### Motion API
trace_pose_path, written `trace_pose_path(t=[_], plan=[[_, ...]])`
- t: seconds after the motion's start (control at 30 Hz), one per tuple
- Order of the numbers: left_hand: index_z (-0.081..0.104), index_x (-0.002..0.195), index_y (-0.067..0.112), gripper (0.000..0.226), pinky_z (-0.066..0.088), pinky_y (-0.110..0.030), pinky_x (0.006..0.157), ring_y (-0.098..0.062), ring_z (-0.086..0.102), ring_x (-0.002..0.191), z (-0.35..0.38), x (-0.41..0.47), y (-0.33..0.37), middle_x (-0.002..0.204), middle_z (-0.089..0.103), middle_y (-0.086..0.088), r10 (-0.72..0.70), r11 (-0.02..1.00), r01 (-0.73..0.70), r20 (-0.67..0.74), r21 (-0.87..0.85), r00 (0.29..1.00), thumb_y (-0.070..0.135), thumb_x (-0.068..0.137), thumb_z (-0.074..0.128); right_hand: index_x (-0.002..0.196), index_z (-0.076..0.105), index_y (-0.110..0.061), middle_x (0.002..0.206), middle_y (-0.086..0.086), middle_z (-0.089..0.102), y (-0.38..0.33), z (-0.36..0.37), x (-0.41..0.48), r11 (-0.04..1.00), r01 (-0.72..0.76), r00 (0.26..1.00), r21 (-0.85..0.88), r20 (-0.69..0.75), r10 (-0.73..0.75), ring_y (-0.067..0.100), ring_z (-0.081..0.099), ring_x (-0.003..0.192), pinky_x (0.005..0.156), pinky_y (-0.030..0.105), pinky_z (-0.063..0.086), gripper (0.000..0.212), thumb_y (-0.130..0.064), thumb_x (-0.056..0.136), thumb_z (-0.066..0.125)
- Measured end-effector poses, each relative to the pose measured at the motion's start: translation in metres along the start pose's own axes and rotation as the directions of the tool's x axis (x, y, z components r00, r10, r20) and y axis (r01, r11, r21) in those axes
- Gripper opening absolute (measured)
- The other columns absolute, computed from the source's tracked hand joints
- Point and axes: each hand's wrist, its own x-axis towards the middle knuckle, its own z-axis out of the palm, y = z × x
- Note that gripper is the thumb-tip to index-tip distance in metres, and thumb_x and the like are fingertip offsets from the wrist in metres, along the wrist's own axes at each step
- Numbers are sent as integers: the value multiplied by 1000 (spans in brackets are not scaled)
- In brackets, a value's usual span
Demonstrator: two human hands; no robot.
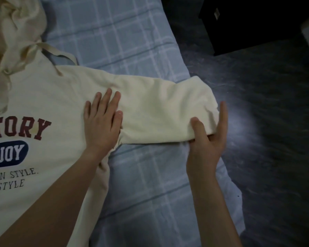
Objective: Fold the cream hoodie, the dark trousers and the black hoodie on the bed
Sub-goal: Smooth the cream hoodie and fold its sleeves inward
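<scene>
Lying front-up on the bed point(132, 41) with its blue checked sheet, the cream hoodie point(43, 90) shows red and navy lettering, and its hood point(12, 24) is bunched at the top left. The sleeve point(159, 104) stretches out toward the bed's edge by the dark floor point(266, 122). The left hand point(103, 122) presses flat where the sleeve meets the body, its fingers point(106, 98) straight and close together. The right hand point(207, 139) pinches the sleeve's folded end, thumb on top and fingers extended underneath.
</scene>
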Motion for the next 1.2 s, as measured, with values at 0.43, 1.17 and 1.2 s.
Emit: trace_pose_path(t=[0.43,1.17,1.2], plan=[[38,150,26,52,19,-49,117,-27,31,145,4,0,-4,158,36,-2,-4,1000,3,-13,-28,1000,36,99,34,153,24,-3,158,20,30,0,-30,4,839,181,951,-513,309,-16,27,44,138,112,14,28,56,-11,100,42],[35,153,24,57,11,-52,119,-30,21,149,-105,-78,-258,160,30,-4,-214,975,217,51,-52,976,42,101,20,139,44,-57,136,-24,54,29,197,-192,963,-261,780,71,603,168,5,61,116,88,33,59,78,5,91,49],[33,154,25,57,12,-52,120,-30,21,149,-99,-82,-268,160,31,-3,-180,983,183,87,-30,980,43,100,20,138,45,-56,127,-29,58,43,205,-203,962,-271,779,44,598,192,7,65,111,84,30,59,79,7,91,47]])
